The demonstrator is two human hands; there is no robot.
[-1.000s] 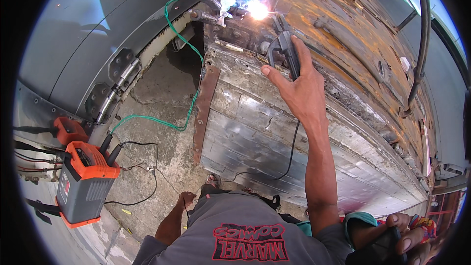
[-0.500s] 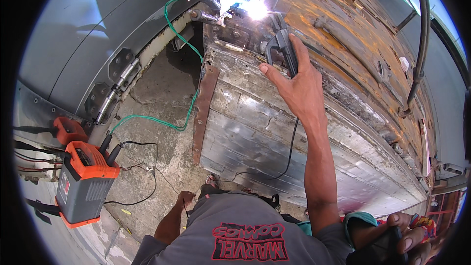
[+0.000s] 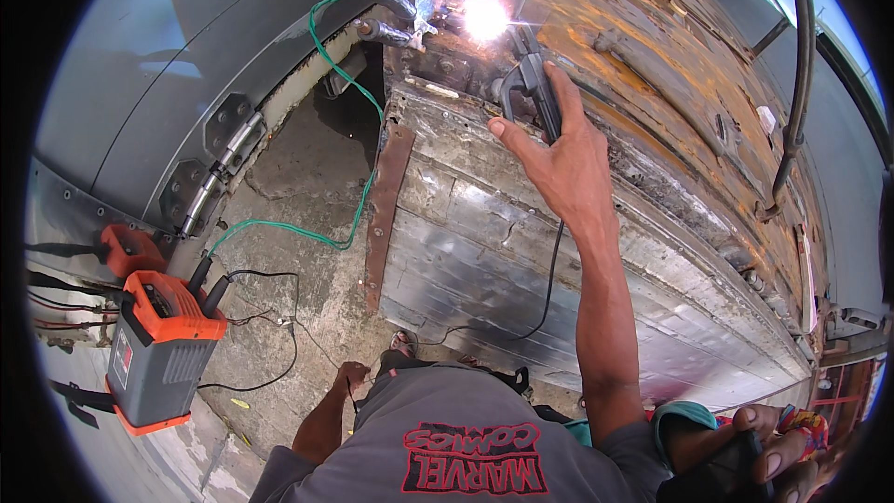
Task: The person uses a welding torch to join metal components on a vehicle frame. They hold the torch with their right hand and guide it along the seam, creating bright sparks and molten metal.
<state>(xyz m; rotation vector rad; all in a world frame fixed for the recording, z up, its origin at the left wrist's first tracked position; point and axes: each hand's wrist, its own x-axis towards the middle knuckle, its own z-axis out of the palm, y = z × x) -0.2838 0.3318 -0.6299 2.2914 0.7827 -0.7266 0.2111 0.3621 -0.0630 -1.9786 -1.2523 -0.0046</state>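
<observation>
My right hand grips a black welding electrode holder, thumb on one side and fingers along the other. At the holder's far end a bright welding arc hides its tip and the metal beneath. Left of the arc, a hinge barrel points toward the glare, with a green cable close by. A thin black cable trails below my right hand. Down by my left side hangs my left hand, small in view; its finger positions are unclear.
An orange and grey welding machine stands at the left. The rusty truck bed spreads right of the arc, above its metal side panel. At the lower right, another person's hand holds something black. A grey door panel rises left.
The arc's glare has become rounder and warmer, with less blue-white light on the upright metal. My right hand and the holder have shifted only slightly.
</observation>
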